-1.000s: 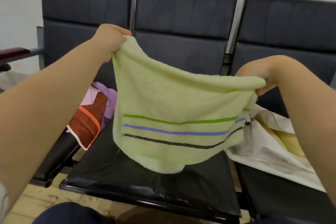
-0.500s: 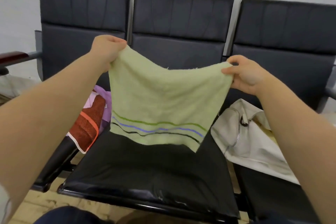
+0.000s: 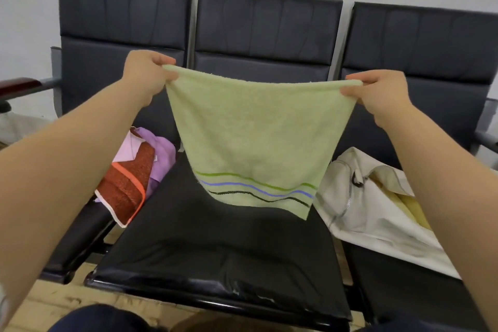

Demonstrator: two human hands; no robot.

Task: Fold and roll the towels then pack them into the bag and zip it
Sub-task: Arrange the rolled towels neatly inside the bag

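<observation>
Here, left hand (image 3: 147, 73) and right hand (image 3: 377, 94) pinch one green towel (image 3: 256, 129); two other towels (image 3: 124, 186), one bag (image 3: 377, 213) beside.

No text could be read.

No word, brand, number or sign was legible on anything in view. The pale green terry towel (image 3: 250, 129) bore only three thin woven stripes (image 3: 256, 187) near its lower edge, green, blue and black, with no lettering.

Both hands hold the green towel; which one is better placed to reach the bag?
Probably right: the right hand pinches the green towel on the side nearest the bag, lying on the right-hand seat.
</observation>
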